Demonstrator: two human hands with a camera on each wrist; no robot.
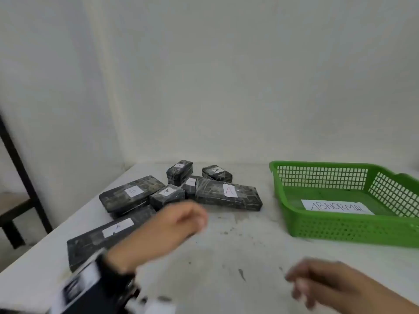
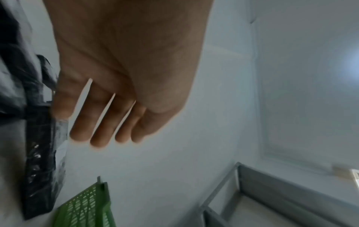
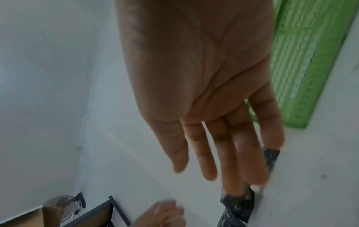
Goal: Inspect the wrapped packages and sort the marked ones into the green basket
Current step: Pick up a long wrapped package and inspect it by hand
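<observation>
White worktop, dark packages mid-frame, green basket at right.
Both hands are open and hold nothing; left hand is nearer the pile than right hand.

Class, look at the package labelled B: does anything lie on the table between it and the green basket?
Yes. The large A package and smaller A packages lie between the B package and the green basket.

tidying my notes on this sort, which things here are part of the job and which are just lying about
Part of the job:
- black wrapped packages with white letter labels
- green plastic mesh basket with its ABNORMAL paper sign

Just lying about:
- black metal shelf frame
- stained white table
</observation>
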